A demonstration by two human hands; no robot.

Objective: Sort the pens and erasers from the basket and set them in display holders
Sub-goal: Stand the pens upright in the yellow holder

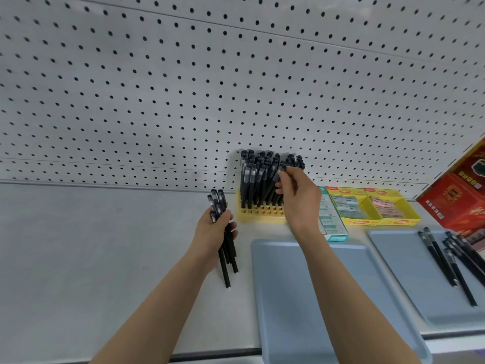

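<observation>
1. Pen (281, 168): black and capped, pinched at its cap end by the right hand (299, 198). The thumb and fingertips are closed together on it.
2. Location: the pen stands at the right side of the packed block of pens in the yellow display holder (259, 212). The holder sits at the far edge of the shelf, against the pegboard (236, 88).
3. Axis: the pen is near upright with the cap up. Its body runs down and slightly left from the fingers toward the holder's grid. Neighbouring pens hide the tip, so it cannot be told whether the tip is seated.
4. Left hand (212, 227): the fingers are wrapped round a bundle of pens (227, 261), caps far and tips near. The bundle is just left of the holder and apart from it.
5. Judgement: seating calls for a push straight down along the pen's axis. The right hand is the nearer one. Open slots show along the holder's near row.
6. Judgement: the task is partway done. Loose pens (446, 258) lie on the far-right tray (393, 248).
</observation>
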